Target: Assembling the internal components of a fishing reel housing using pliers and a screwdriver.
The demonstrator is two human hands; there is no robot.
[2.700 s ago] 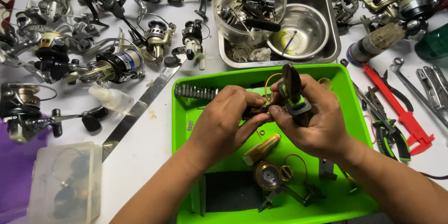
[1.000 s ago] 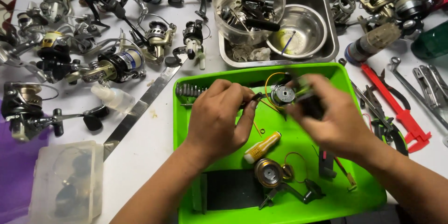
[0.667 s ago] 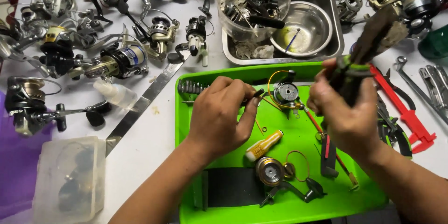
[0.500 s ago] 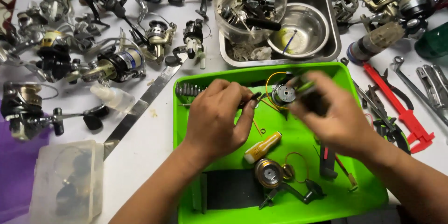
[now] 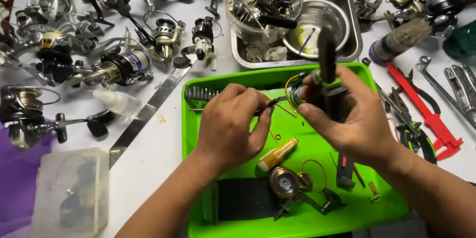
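Over the green tray point(image 5: 198, 119), the right hand point(image 5: 347, 119) grips a dark reel body point(image 5: 328, 77) while the left hand point(image 5: 230, 124) pinches a thin tool point(image 5: 275, 102) against it.

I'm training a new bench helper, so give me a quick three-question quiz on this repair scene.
1. True or false: the right hand holds a dark reel body above the green tray.
2. What does the left hand pinch? A) a thin dark tool B) a red clamp C) a bottle
3. Which colour is the small capped tube lying in the tray?

Key: 1 true; 2 A; 3 yellow and white.
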